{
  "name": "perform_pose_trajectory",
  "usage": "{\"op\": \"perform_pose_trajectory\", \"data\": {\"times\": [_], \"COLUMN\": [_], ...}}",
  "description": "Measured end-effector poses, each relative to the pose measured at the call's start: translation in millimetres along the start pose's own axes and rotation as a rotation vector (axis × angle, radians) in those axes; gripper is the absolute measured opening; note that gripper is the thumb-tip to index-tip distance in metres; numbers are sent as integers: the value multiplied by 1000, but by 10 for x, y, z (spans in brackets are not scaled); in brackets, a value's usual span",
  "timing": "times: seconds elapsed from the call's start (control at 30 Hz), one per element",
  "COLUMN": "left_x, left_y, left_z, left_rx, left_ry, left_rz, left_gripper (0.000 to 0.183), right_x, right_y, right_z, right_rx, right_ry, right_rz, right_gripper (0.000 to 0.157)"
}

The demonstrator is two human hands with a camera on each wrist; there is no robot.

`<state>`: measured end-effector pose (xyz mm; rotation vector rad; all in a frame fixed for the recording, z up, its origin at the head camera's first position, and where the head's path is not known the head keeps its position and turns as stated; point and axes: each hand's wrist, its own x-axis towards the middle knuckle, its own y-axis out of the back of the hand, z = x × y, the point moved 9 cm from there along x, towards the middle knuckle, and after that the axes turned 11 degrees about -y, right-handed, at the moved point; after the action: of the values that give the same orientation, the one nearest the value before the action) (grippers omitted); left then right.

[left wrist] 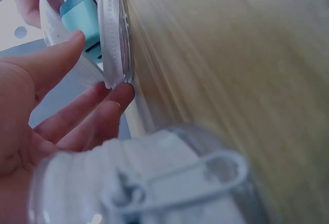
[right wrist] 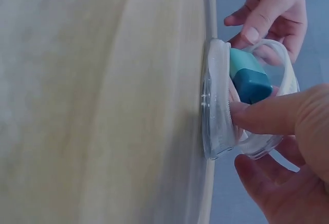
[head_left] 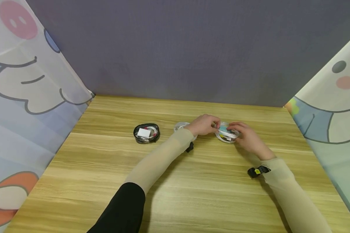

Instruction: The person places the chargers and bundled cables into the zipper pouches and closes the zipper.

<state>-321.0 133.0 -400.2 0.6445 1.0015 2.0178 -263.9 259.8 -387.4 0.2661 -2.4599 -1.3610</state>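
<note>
A round clear zip pouch with white trim stands partly open on the table between both hands. Inside it lies a teal charger block, plain in both wrist views. My left hand holds the pouch's left edge, its thumb near the charger and its fingertips against the outside. From the other side my right hand grips the rim, thumb over the zipper edge and fingers around the outer wall. A second clear pouch with a white zipper pull sits under the left wrist, partly hidden by the forearm in the head view.
A black-edged clear pouch holding a white charger block and cable lies further left. The wooden table meets a grey panel at the back. Printed cloths hang at both sides.
</note>
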Motion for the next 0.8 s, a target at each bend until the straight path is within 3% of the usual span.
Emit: {"op": "perform_pose_trajectory", "data": {"times": [0.23,0.4,0.53,0.8], "left_x": [-39,-39,-17,12], "left_y": [-7,-31,-42,-26], "left_z": [-15,3,-10,-110], "left_rx": [-52,-124,-151,-207], "left_ry": [14,-10,-4,78], "left_rz": [-35,-41,-22,51], "left_gripper": [13,20,20,18], "right_x": [-46,-90,-92,-69], "right_y": [31,64,77,41], "right_z": [86,137,140,163], "right_rx": [94,197,188,148], "right_ry": [-5,-80,-96,-85], "right_rz": [-50,-124,-130,-87], "right_gripper": [49,36,33,38]}}
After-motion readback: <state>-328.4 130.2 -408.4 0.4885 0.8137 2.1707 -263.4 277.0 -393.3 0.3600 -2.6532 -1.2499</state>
